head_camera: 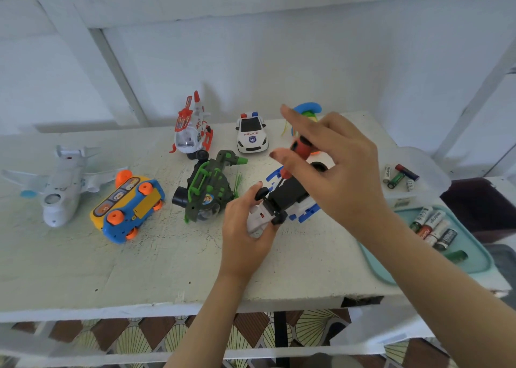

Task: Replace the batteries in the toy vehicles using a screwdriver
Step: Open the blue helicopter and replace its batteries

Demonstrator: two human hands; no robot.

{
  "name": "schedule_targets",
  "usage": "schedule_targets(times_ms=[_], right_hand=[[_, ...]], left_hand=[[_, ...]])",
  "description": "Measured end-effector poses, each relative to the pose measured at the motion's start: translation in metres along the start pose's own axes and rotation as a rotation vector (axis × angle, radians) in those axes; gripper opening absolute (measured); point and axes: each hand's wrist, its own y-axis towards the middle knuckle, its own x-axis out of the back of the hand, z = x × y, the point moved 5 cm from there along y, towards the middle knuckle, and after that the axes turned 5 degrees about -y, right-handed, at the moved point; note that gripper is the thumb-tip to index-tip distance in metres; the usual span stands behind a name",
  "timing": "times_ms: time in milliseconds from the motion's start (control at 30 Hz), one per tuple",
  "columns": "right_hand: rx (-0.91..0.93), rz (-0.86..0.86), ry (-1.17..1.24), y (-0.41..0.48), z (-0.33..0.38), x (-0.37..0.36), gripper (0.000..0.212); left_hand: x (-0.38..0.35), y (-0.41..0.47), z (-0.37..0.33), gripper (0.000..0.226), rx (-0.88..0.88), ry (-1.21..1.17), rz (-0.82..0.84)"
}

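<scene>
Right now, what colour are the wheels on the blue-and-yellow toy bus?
Orange. The wheels of the bus show best in the head view.

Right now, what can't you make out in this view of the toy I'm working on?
Head view only:
1. Tip of the screwdriver: blurred and tiny against the upturned toy car; whether it sits in a screw is unclear.
2. Most of the blue and green toy: behind the right hand.
3. Near end of the toy car: covered by the left hand.
4. Labels on the batteries in the teal tray: too small to read.
</scene>
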Motion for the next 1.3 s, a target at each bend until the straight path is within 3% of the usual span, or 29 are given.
schedule_targets(times_ms=[133, 333, 433, 633, 800, 867, 1033, 1100, 1233, 1300], right_hand=[[0.005, 0.046, 0.054, 0.000, 0.001, 0.000, 0.041], [-0.183, 0.172, 0.464, 0.003, 0.003, 0.000, 0.042], [-0.179, 0.137, 0.403, 0.005, 0.007, 0.002, 0.034], [-0.019, 0.049, 0.016, 0.004, 0.005, 0.002, 0.030], [-0.104, 0.238, 0.270, 0.005, 0.005, -0.003, 0.040], [-0.193, 0.220, 0.411, 0.005, 0.004, -0.002, 0.043], [-0.171, 0.049, 0.177, 0.004, -0.003, 0.003, 0.030], [-0.102, 0.075, 0.090, 0.003, -0.002, 0.001, 0.041], [-0.185, 0.285, 0.379, -0.001, -0.001, -0.006, 0.052], [-0.203, 0.264, 0.404, -0.003, -0.002, -0.005, 0.053]], left_hand=[[0.001, 0.000, -0.001, 0.067, 0.002, 0.000, 0.009], [0.000, 0.001, 0.000, 0.067, 0.013, -0.002, 0.006], [0.000, 0.000, 0.001, 0.070, 0.013, 0.008, 0.008], [0.000, 0.000, 0.000, 0.069, 0.005, 0.009, 0.010], [0.000, 0.001, 0.001, 0.066, 0.018, 0.009, 0.017], [0.000, 0.000, 0.000, 0.068, 0.018, 0.012, 0.012], [0.000, 0.000, 0.000, 0.073, 0.013, 0.014, 0.013], [0.000, 0.000, 0.001, 0.073, 0.009, 0.014, 0.010], [0.000, 0.000, 0.000, 0.071, 0.004, 0.026, 0.010], [0.000, 0.001, -0.002, 0.066, 0.001, 0.016, 0.008]])
